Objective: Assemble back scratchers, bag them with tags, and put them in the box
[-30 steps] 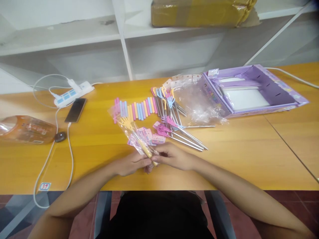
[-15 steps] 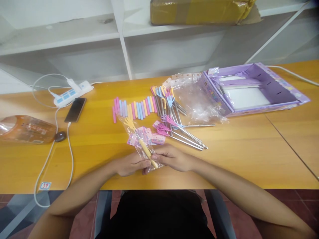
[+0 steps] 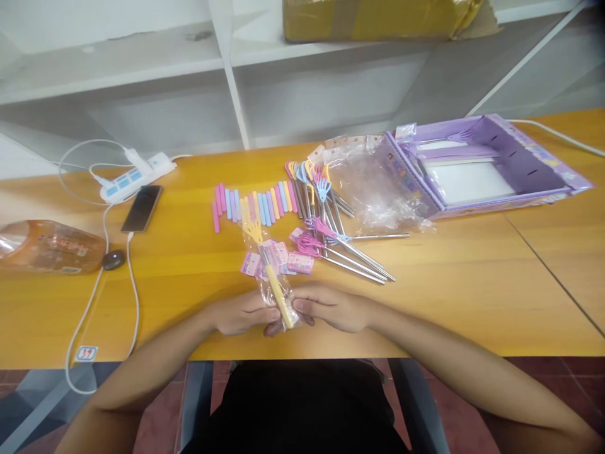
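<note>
A yellow back scratcher [image 3: 276,285] with a hand-shaped head lies inside a clear plastic bag [image 3: 265,291], its head pointing away from me. My left hand [image 3: 248,314] grips the lower end from the left, thumb on top. From the other side my right hand [image 3: 326,307] pinches the bag's edge near the handle's end. Beyond the held piece are small pink printed cards [image 3: 300,263]. Several back scratchers [image 3: 352,258] with pink, blue, yellow and purple heads and metal rods lie in a pile. Coloured handle tubes [image 3: 265,208] form a row behind.
Clear plastic bags [image 3: 363,183] are heaped beside an open purple box [image 3: 529,202] at the right. Leftward lie a phone [image 3: 142,209], a power strip [image 3: 139,180], white cables and an orange bottle [image 3: 57,247]. A taped carton [image 3: 378,20] sits on the shelf above.
The bagged back scratcher has turned more upright, its head shifting right and slightly toward me. Both hands keep their hold, and my right hand has moved a little to the right.
</note>
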Demonstrator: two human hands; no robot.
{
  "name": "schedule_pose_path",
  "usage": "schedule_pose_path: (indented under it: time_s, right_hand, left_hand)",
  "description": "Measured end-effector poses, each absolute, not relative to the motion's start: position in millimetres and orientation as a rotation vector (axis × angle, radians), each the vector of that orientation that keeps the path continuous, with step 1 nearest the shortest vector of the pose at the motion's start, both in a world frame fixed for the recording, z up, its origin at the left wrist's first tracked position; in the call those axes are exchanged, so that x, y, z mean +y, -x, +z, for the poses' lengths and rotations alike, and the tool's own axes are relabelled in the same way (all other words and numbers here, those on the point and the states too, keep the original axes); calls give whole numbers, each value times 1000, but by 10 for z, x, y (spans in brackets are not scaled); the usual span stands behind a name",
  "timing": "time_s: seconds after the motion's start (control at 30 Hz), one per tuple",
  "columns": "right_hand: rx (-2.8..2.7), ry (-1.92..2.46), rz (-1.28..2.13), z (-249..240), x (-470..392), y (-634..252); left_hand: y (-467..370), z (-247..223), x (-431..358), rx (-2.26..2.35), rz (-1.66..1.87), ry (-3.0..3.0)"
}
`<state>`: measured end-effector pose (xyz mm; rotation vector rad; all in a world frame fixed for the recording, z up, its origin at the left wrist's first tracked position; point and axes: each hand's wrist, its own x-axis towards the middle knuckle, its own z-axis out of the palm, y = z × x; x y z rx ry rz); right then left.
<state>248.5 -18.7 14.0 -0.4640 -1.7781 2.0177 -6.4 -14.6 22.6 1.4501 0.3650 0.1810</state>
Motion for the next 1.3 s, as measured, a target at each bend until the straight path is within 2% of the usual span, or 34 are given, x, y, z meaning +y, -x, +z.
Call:
schedule_pose_path:
  time_s: [0.27, 0.47, 0.73, 0.83, 0.97, 1.1, 1.3]
  right_hand:
    - [-1439, 561, 2125, -43, -81, -2449]
    - [-1398, 663, 2252, -40, -79, -2397]
    - [-1308, 643, 2296, -52, -24, -2395]
    - [-1330, 599, 2369, -3, -33, -2418]
    - [-1378, 548, 2564, 90, -123, -2424]
    - [-1461, 521, 2751, 139, -238, -2366]
    - [-1473, 486, 2857, 105, -284, -2316]
  left_hand:
    - [33, 215, -131, 332, 83, -1646]
    - [-76, 255, -124, 288, 130, -1836]
    - [-22, 342, -75, 356, 159, -1772]
    - [126, 316, 23, 608, 308, -1707]
    - [284, 219, 152, 975, 691, -1461]
    - [223, 140, 123, 881, 823, -1331]
    - [43, 22, 16, 870, 810, -1298]
